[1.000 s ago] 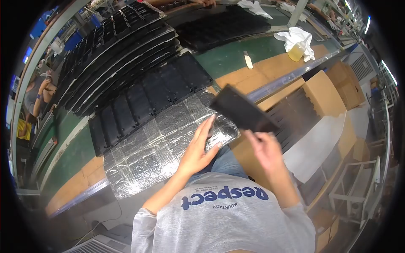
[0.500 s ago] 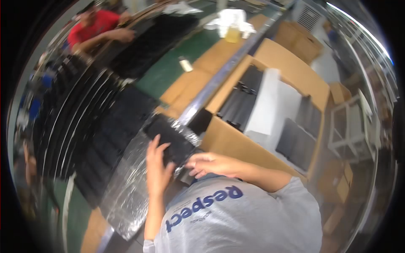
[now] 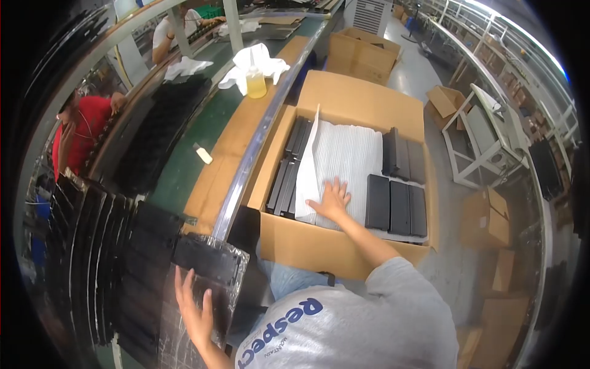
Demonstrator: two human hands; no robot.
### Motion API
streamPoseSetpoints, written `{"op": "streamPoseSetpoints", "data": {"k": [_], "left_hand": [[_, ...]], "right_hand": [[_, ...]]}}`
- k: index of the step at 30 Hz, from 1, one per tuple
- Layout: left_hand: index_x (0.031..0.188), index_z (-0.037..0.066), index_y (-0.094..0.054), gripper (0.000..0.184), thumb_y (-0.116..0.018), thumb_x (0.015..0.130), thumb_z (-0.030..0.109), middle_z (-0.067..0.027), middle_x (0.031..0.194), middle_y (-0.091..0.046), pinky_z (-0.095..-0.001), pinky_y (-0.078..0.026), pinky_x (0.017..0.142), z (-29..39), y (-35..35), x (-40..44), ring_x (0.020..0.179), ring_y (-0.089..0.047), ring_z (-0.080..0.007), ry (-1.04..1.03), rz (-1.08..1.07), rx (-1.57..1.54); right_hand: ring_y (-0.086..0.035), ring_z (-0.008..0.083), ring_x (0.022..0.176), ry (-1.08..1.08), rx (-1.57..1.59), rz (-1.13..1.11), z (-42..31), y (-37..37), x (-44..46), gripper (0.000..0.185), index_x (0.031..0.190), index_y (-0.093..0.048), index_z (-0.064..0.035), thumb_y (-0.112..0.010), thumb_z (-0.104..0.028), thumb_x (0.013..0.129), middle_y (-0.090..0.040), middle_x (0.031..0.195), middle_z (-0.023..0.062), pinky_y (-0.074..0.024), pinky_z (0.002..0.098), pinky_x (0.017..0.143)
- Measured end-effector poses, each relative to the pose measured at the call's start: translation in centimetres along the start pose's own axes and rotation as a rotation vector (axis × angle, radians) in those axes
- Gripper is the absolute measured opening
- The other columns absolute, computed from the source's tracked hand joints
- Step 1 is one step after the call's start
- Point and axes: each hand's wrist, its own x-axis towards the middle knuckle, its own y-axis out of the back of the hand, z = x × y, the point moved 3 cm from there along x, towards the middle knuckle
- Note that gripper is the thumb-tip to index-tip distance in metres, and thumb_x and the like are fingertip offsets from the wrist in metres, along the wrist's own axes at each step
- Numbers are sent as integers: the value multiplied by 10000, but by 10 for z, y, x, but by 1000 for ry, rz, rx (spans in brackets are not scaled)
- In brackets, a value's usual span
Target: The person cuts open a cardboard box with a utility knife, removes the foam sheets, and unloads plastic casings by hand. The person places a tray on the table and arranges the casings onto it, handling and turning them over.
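My right hand [image 3: 332, 200] lies with its fingers spread on a white ribbed foam sheet [image 3: 350, 150] inside an open cardboard box [image 3: 295, 243]. Along the sheet's left edge a flap stands up. Black rectangular parts [image 3: 396, 206] sit in the box to the right of that hand, and more dark parts [image 3: 290, 169] line its left side. My left hand [image 3: 196, 310] is open, fingers apart, just in front of a flat black part [image 3: 208, 257] on a film-covered surface [image 3: 236, 289]; whether the fingertips touch the part I cannot tell.
Stacked black panels [image 3: 92, 246] stand at the left. A metal rail [image 3: 255, 144] runs beside the box. On the bench are a yellow-liquid container [image 3: 256, 86], white cloth [image 3: 255, 58] and a small white bottle [image 3: 203, 154]. A person in red [image 3: 86, 129] is across the bench.
My right hand has moved from beside the black part on the film to the foam sheet in the box. My view has swung toward the box. My left hand stays near the black part.
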Motion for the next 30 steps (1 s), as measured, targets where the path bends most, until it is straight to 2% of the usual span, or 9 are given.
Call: {"op": "streamPoseSetpoints", "data": {"k": [3,8,10,12,15,20,24,29,30], "left_hand": [[1145,13,-503,369,-547,784,76,-156,1316,-383,-365,-297,985,7,5,1,1199,-382,-315,-22,6,-12],[1081,3,-552,294,-532,804,99,-167,1250,-457,-370,-320,963,37,2,11,1160,-431,-304,-119,-14,-113],[1084,12,-553,302,-540,791,83,-171,1241,-464,-371,-331,954,50,-1,20,1146,-444,-313,-161,-38,-146],[1091,29,-555,327,-555,765,50,-180,1221,-478,-372,-352,937,67,-7,30,1117,-469,-331,-261,-118,-211],[1106,34,-553,344,-567,763,67,-171,1213,-488,-364,-356,939,91,-32,52,1117,-476,-307,-333,-201,-307],[1309,60,-331,673,-650,720,116,-172,1359,-305,-421,-244,1027,142,-118,98,1268,-283,-310,-537,-258,-424],[1331,61,-276,797,-704,667,162,-203,1373,-252,-444,-130,1067,166,-195,110,1311,-151,-339,-569,-281,-407],[1349,78,-227,943,-768,584,189,-204,1363,-270,-419,-264,1012,191,-262,107,1261,-263,-371,-795,-393,-534],[1307,66,-309,831,-746,612,186,-186,1307,-349,-389,-310,975,190,-270,108,1202,-348,-340,-626,-619,-859]], "right_hand": [[-306,403,1179,181,-4,-76,-3,0,-6,554,1224,-392,-35,-590,-312,787,-334,1308,197,-213,645,850],[-362,350,1146,113,66,-63,14,13,10,384,1123,-462,-52,-540,-293,834,-438,1207,197,-269,572,850],[-485,320,1011,-39,738,261,29,32,18,309,1079,-447,-18,-499,-232,863,-560,940,180,-352,426,864],[-527,265,888,61,1059,449,20,69,16,254,1024,-440,0,-450,-220,898,-549,885,138,-397,326,787],[-504,165,820,134,1392,533,2,114,11,227,995,-432,3,-435,-208,913,-540,864,92,-404,305,735],[-459,98,787,281,1344,487,-13,118,0,173,977,-442,-2,-466,-156,902,-520,830,51,-393,249,724],[-467,71,747,439,1267,292,-24,128,-25,129,938,-458,-6,-519,-93,865,-526,798,36,-399,226,685],[-507,69,724,619,1287,121,-6,154,-48,124,889,-516,-7,-587,-67,807,-560,793,12,-425,245,639],[-530,96,759,643,1173,67,1,150,-52,149,920,-535,-8,-598,-58,795,-576,849,32,-433,250,681]]}}
